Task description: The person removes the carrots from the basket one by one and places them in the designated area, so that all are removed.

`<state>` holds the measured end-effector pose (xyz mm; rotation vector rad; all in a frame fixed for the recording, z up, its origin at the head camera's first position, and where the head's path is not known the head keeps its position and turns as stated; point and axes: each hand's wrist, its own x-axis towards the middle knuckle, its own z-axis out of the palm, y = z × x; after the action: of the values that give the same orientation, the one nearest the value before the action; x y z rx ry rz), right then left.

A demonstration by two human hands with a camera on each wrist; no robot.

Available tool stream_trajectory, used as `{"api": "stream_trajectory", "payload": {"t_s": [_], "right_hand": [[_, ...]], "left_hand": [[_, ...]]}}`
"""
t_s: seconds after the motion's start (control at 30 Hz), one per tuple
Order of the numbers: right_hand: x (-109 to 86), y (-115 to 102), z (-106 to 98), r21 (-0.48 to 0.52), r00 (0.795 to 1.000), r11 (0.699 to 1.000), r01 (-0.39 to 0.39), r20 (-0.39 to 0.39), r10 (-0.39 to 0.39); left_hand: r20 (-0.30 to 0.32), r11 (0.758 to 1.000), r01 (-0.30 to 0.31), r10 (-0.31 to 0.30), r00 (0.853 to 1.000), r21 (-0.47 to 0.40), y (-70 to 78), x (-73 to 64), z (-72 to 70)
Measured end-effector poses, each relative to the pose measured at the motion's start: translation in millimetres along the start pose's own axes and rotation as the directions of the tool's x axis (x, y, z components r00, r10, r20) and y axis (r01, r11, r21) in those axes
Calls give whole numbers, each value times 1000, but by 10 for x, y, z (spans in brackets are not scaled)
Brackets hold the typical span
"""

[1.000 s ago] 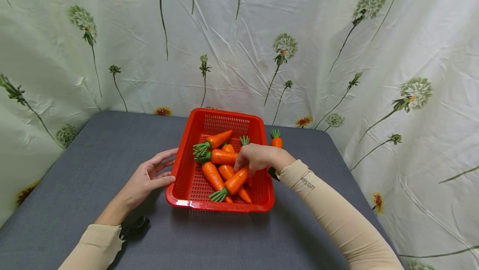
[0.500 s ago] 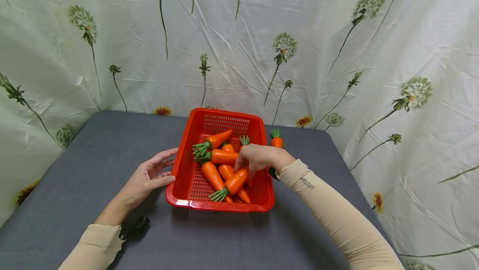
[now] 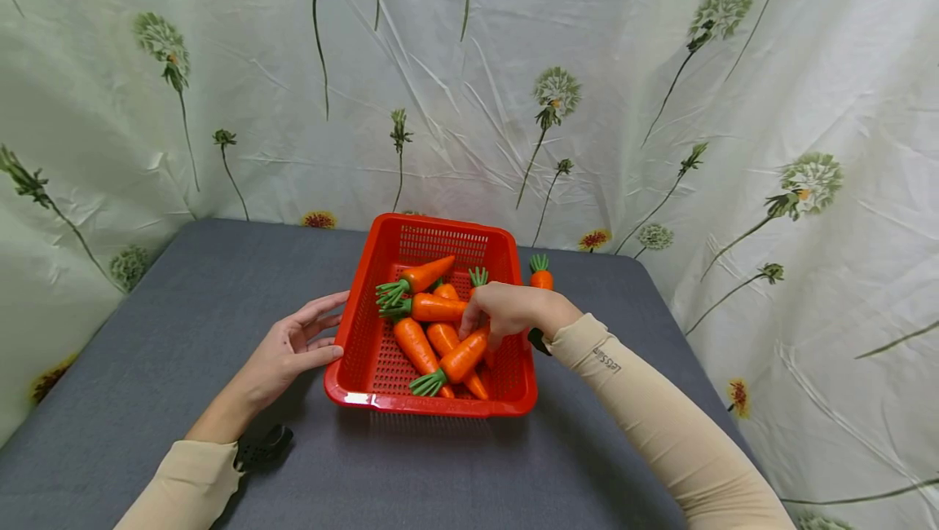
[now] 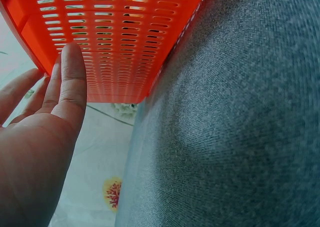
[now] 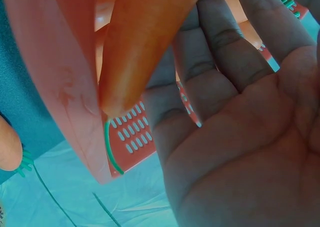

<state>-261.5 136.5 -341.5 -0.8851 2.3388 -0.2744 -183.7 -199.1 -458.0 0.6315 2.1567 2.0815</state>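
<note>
Several orange carrots with green tops lie in a red slotted basket (image 3: 431, 406) in the head view. My right hand (image 3: 513, 307) reaches over the basket's right side with its fingers pointing down among them. Its thumb and fingers pinch the narrow end of the front carrot (image 3: 460, 360); the fingertips are partly hidden. In the right wrist view another carrot (image 5: 142, 42) lies beside the fingers, along the basket wall. My left hand (image 3: 282, 355) touches the basket's left side with extended fingers. In the left wrist view its fingers (image 4: 73, 79) lie against the slotted wall.
One carrot (image 3: 541, 276) lies outside, just behind the basket's right side, partly covered by the right wrist. The basket stands on a grey cloth-covered table (image 3: 293, 253). A white curtain (image 3: 455, 106) printed with dandelions hangs behind and at the sides.
Hands, basket and carrots hold practically the same places. The head view has shifted only very slightly.
</note>
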Motion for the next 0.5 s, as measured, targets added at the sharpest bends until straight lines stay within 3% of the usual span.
{"api": "stream_trajectory", "payload": {"t_s": [0.27, 0.5], "right_hand": [[-40, -3, -38, -51, 1000, 999, 1, -14, -2], [-88, 37, -100, -38, 999, 999, 19, -32, -21]], "left_hand": [[-1, 1000, 3, -3, 1000, -2, 0, -1, -1], [-1, 1000, 6, -6, 1000, -6, 2, -2, 2]]}}
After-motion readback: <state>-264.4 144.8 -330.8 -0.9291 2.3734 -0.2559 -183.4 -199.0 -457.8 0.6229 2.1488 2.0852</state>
